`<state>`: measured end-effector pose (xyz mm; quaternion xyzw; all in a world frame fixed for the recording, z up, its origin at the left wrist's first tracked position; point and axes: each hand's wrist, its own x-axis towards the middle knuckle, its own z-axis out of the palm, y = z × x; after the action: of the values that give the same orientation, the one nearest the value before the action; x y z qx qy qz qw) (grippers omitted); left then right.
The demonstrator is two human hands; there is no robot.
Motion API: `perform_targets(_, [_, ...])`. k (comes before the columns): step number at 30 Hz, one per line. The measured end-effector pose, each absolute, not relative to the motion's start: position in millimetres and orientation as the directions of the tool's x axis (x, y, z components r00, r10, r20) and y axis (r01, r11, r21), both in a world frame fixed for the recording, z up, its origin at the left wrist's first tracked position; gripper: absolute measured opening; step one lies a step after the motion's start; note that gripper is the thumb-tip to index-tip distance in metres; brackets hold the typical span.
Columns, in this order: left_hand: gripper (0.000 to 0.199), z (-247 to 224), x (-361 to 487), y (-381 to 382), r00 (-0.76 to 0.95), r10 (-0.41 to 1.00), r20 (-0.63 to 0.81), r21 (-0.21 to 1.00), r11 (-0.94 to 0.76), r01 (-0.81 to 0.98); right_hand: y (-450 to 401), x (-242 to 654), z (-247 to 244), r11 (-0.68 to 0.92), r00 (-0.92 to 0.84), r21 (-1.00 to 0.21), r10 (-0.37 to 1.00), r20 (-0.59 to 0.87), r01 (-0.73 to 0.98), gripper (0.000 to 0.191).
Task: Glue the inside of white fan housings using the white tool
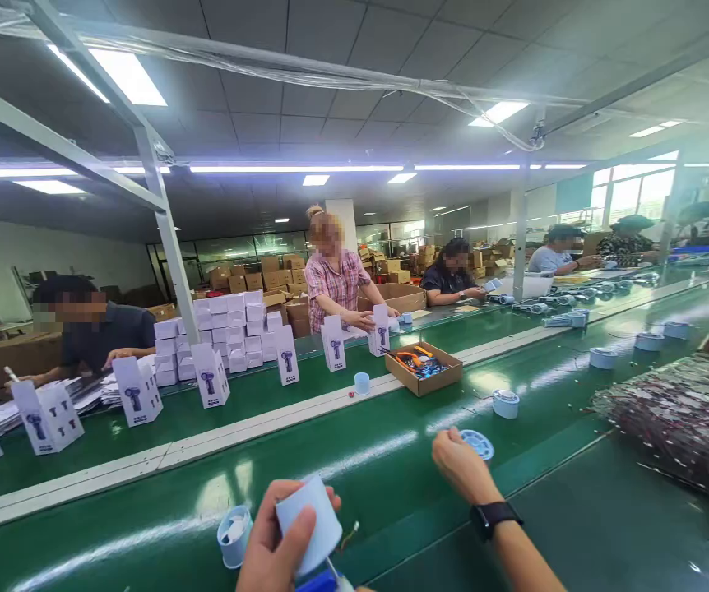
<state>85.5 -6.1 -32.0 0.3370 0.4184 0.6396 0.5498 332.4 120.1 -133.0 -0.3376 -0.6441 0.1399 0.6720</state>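
My left hand (274, 538) is closed around a light blue cylindrical part (310, 524), thumb in front and fingertips behind its upper edge. Below the part, a thin metal shaft rises towards it from a blue and white tool (321, 582) at the bottom edge. Only a sliver of my right hand (363, 589) shows, against that tool. A short wire with a small connector (354, 528) sticks out beside the held part. Left of my left hand, a light blue cup (234, 536) with white pieces inside stands on the green belt (163, 510).
Another person's hand (462, 464), with a black wristband, is at a blue ring part (476, 444). A cardboard box (425, 382) of tools stands beyond. More blue parts (506, 403) line the belt. Wired pieces (675, 419) are heaped at right. White boxes (210, 378) and several people are across.
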Motion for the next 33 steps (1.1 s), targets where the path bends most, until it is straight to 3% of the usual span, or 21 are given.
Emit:
perform_targets(3, [0.033,-30.4,75.2,5.5,-0.224,0.961,-0.159,0.837,0.011,-0.547,113.6,391.1,-149.6,0.674,0.185,-0.678,0.656,0.732,0.295,0.048])
perform_targets(8, [0.031,-29.3,82.3,9.2,-0.149,0.915,-0.375,0.738,0.198,-0.645,100.3,471.0,-188.2,0.535,0.154,-0.720,0.746,0.648,0.442,0.053])
perform_targets(14, [0.028,-40.8,104.7,1.7,0.021,0.883,-0.469,0.689,0.381,-0.616,64.3,456.8,-163.0,0.652,0.128,-0.636,0.650,0.749,0.414,0.050])
perform_targets(18, [0.024,-43.9,121.4,-12.0,0.096,0.905,-0.415,0.721,0.391,-0.572,18.3,355.9,-124.1,0.638,0.058,-0.682,0.714,0.698,0.357,0.024])
perform_targets(21, [0.025,-41.4,131.0,-22.5,0.175,0.917,-0.359,0.709,0.389,-0.587,-12.6,283.2,-107.9,0.620,-0.034,-0.708,0.759,0.650,0.338,0.054])
perform_targets(23, [0.025,-40.0,134.3,-26.9,0.209,0.918,-0.337,0.686,0.391,-0.613,-24.6,256.3,-99.8,0.605,-0.083,-0.727,0.784,0.615,0.326,0.065])
perform_targets(28, [0.028,-41.0,131.8,-29.2,0.290,0.897,-0.333,0.678,0.441,-0.587,-29.1,248.1,-83.1,0.614,-0.125,-0.734,0.785,0.607,0.291,0.067])
perform_targets(33, [0.030,-46.2,125.3,-21.0,0.350,0.883,-0.312,0.696,0.463,-0.549,-27.9,262.9,-71.0,0.577,-0.049,-0.780,0.810,0.584,0.241,0.057])
